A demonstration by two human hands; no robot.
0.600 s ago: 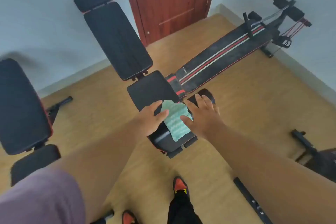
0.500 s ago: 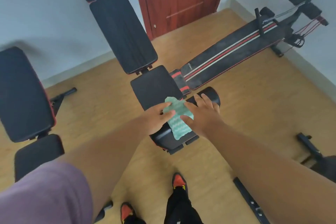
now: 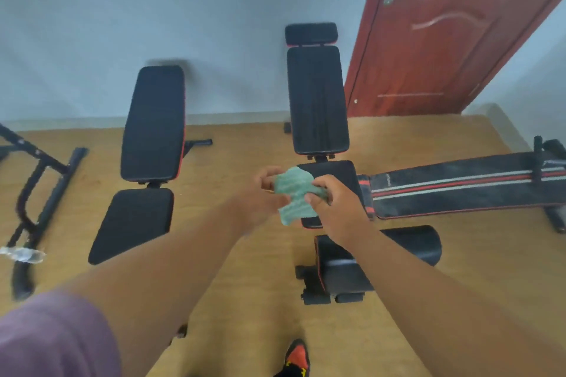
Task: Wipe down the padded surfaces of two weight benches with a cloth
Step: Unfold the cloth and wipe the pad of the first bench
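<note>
A green wavy-patterned cloth [image 3: 294, 193] hangs in the air between my two hands. My left hand [image 3: 263, 193] pinches its left edge and my right hand [image 3: 333, 202] grips its right side. Under them stands a black weight bench with a raised back pad [image 3: 317, 101], a seat pad [image 3: 337, 177] partly hidden by the cloth, and a black foam roller [image 3: 410, 243] at its near end. A second black bench stands to the left, with its back pad [image 3: 154, 122] and its seat pad [image 3: 134, 220] bare.
A flat black sit-up board [image 3: 459, 187] with red and white stripes lies on the wooden floor at the right. A black metal frame [image 3: 39, 177] lies at the far left. A red door [image 3: 453, 30] stands behind. My orange shoe [image 3: 297, 358] is at the bottom.
Both hands lifted the cloth off the bench's near pad and now hold it up in the air. The view has swung left and upward, bringing the second bench fully into sight.
</note>
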